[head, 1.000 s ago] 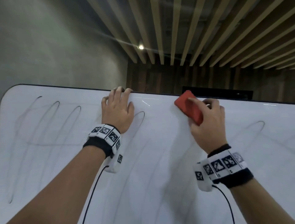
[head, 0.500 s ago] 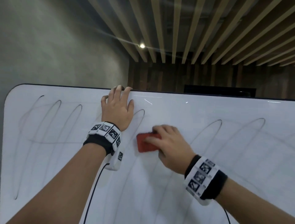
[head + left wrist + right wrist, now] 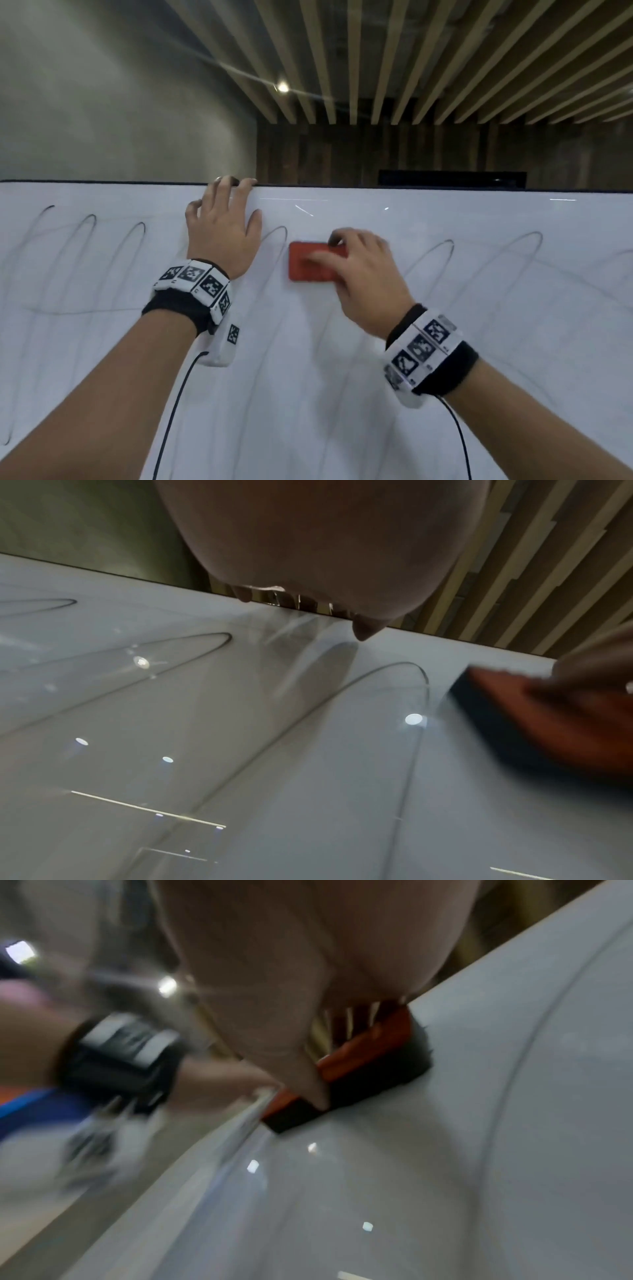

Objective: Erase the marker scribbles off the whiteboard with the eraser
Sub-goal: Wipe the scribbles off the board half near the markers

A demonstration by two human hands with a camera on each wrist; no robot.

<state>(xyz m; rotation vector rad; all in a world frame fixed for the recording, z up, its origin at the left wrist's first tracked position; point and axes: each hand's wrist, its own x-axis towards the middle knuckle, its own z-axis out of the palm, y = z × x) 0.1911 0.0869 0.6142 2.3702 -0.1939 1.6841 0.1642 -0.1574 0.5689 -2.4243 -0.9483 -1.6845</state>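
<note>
A large whiteboard [image 3: 308, 394] fills the lower head view, crossed by looping black marker scribbles [image 3: 85, 246]. My right hand [image 3: 356, 274] grips a red eraser [image 3: 308, 263] with a black felt base and presses it flat on the board, just right of one loop's top [image 3: 277, 233]. In the right wrist view the eraser [image 3: 366, 1066] sits felt-down under my thumb. My left hand [image 3: 222, 226] lies flat on the board, fingertips curled over its top edge. The left wrist view shows the board [image 3: 240, 750], scribble loops [image 3: 404, 669] and the blurred eraser [image 3: 534, 718] at right.
Beyond the board's top edge [image 3: 411, 186] stand a grey wall [image 3: 120, 102], a dark wood wall and a slatted ceiling [image 3: 411, 51]. More scribble loops [image 3: 513, 250] run to the right of the eraser. Cables [image 3: 171, 421] hang from both wrist bands.
My right hand swept the eraser from near the top edge down and left, then back up slightly beside the left hand. The left hand stayed put.
</note>
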